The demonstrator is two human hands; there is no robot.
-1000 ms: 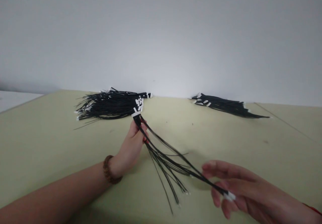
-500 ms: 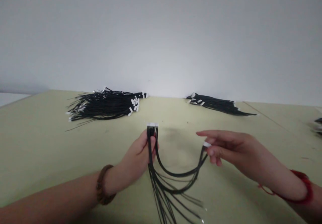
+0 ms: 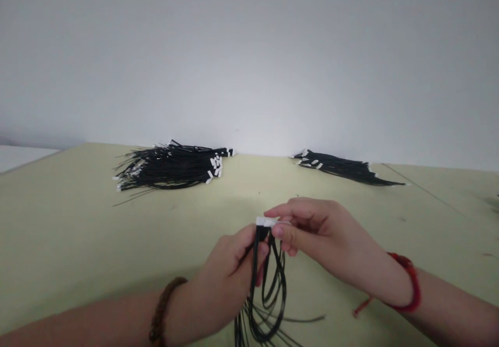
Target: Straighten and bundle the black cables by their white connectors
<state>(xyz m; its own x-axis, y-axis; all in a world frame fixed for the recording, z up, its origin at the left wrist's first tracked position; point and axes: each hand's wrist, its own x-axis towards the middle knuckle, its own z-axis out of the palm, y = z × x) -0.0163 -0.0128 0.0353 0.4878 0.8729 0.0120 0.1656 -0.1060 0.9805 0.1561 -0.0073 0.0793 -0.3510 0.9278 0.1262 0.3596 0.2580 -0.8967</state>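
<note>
My left hand (image 3: pixel 234 269) is closed round the black wires of a wire harness (image 3: pixel 278 300), just under a white connector (image 3: pixel 260 221) that points up. Thumb and fingers of my right hand (image 3: pixel 312 227) pinch a white connector end close beside it, at the top of the bundle. Whether the two white pieces are touching or joined I cannot make out. Below my hands the wires hang in a loop, and several loose ends spread downward and to the right.
On the pale yellow-green table (image 3: pixel 175 232), a large pile of black wire harnesses (image 3: pixel 171 167) with white connectors lies back left. A smaller pile of harnesses (image 3: pixel 343 167) lies back right. Behind the table rises a white wall (image 3: pixel 249 66).
My right hand has moved left with its connector end, up to the connector by my left hand. The wide wire loop has narrowed. My left hand has shifted slightly right and down.
</note>
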